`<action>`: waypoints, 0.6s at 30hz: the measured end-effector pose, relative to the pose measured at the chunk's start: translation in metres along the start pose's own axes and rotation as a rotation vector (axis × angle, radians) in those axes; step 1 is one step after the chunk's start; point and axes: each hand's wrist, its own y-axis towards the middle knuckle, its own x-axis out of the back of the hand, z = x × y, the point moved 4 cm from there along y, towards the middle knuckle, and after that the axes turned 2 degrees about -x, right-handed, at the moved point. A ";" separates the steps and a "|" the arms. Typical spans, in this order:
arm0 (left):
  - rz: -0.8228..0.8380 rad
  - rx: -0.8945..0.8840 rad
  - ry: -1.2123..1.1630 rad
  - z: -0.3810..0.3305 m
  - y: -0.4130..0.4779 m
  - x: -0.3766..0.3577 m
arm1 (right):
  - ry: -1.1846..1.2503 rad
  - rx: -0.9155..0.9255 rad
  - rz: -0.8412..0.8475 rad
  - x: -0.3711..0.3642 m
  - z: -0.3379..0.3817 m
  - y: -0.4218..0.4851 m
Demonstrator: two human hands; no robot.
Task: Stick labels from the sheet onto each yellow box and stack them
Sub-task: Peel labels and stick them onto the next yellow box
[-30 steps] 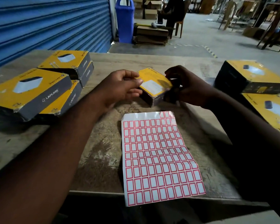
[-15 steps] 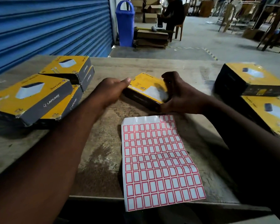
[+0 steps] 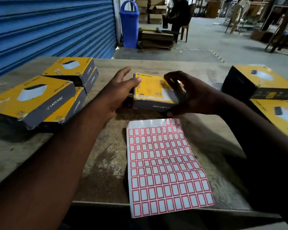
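Counter [image 3: 106, 163]: worn wooden top in a warehouse bay.
Sheet: white sheet of red-bordered labels [image 3: 166, 166] lies flat at the near edge, its far row mostly peeled.
Box: yellow-and-grey cardboard box [image 3: 152, 90] lies flat at the centre, just beyond the sheet.
Left hand [image 3: 116, 95]: fingers straight, thumb on the box's left edge, gripping nothing.
Right hand [image 3: 189, 95]: fingers curled over the box's right side, holding it.
Advice: square the box, brace it, then press a label onto bare yellow.
Stacks: stacked yellow boxes [image 3: 32, 100] sit far left, more far right.
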 end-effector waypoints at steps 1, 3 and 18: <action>-0.003 -0.010 0.002 -0.001 0.000 0.001 | -0.048 0.012 -0.049 0.001 0.001 0.001; -0.003 0.007 -0.068 0.000 0.000 -0.001 | -0.168 0.045 -0.208 0.001 -0.001 0.003; 0.050 0.140 -0.231 -0.002 -0.008 -0.008 | -0.105 0.120 -0.175 -0.020 0.026 0.001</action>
